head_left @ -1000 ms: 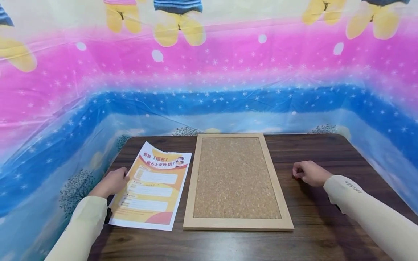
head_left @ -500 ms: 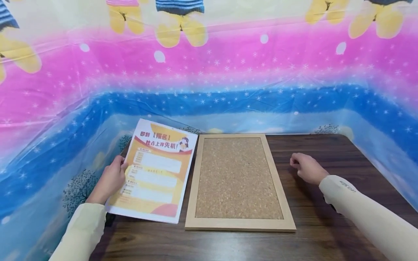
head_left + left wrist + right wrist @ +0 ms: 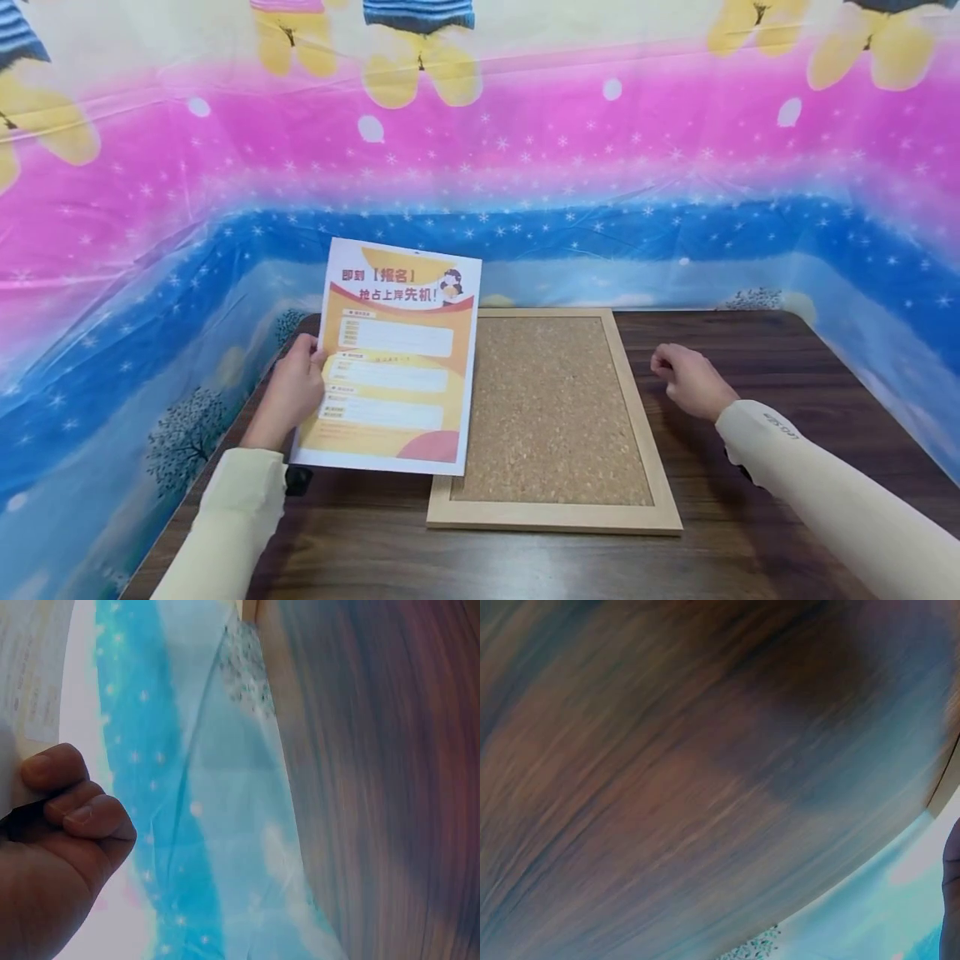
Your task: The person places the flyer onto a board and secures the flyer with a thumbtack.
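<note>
A printed sheet of paper [image 3: 390, 358] in orange, yellow and white is held up by my left hand [image 3: 296, 383], which pinches its left edge. The paper's right side covers the left frame of a cork board [image 3: 555, 417] with a pale wooden border. In the left wrist view the fingers [image 3: 90, 814] are curled at the paper's edge [image 3: 37, 667]. Right of the board, my right hand [image 3: 693, 382] hovers over the table with fingers curled together. The small red object seen at its fingertips earlier is now hidden. Only a sliver of that hand [image 3: 952, 892] enters the right wrist view.
The board lies flat on a dark wooden table [image 3: 750, 350], reaching near its back edge. A patterned pink and blue cloth [image 3: 540, 158] hangs behind and along both sides.
My left hand has lifted the paper off the table and moved it right, partly over the board. My right hand has risen slightly and shifted left; the red object no longer shows.
</note>
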`<state>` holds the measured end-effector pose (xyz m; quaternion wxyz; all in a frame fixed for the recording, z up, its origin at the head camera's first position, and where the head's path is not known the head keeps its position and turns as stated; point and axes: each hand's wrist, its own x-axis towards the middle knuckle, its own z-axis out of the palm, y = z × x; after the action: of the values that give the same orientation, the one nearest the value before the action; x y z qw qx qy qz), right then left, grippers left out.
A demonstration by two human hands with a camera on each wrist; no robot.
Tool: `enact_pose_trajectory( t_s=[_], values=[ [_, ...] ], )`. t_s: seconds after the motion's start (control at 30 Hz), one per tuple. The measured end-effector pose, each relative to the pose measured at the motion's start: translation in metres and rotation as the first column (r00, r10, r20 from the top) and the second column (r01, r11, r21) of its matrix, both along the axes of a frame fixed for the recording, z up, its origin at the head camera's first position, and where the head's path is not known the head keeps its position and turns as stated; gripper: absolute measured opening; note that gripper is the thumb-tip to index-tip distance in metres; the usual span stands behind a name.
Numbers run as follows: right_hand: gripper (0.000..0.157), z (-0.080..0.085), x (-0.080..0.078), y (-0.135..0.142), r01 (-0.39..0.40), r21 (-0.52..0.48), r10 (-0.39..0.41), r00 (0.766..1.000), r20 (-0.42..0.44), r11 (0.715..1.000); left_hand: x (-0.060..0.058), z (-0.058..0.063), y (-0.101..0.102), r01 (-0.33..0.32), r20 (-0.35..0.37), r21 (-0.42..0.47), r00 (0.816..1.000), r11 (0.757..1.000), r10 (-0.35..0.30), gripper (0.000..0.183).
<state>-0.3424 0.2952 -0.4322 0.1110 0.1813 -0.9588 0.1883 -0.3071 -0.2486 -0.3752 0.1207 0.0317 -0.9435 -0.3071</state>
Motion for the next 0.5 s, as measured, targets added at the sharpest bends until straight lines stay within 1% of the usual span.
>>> enact_pose_trajectory(
  t_s=[0.1, 0.23, 0.4, 0.5],
  values=[
    [0.023, -0.001, -0.002, -0.005, 0.002, -0.021, -0.003, 1.0, -0.024, 1.0, -0.006, -0.006, 0.019, 0.026, 0.021, 0.028, 0.999, 0.999, -0.026, 0.028],
    [0.021, 0.001, -0.004, -0.01, 0.001, -0.04, -0.003, 1.0, -0.031, 0.999, -0.014, -0.013, 0.044, 0.061, 0.049, 0.035, 0.997, 0.998, -0.063, 0.024],
    [0.017, 0.007, -0.004, -0.018, 0.012, -0.061, -0.013, 1.0, -0.012, 0.998, -0.024, -0.023, 0.074, 0.059, 0.093, 0.024, 0.994, 0.998, -0.061, 0.021],
    [0.015, 0.009, -0.004, -0.02, 0.014, -0.064, -0.014, 1.0, 0.0, 0.998, -0.029, -0.029, 0.09, 0.055, 0.128, 0.035, 0.99, 0.998, -0.059, 0.019]
  ],
)
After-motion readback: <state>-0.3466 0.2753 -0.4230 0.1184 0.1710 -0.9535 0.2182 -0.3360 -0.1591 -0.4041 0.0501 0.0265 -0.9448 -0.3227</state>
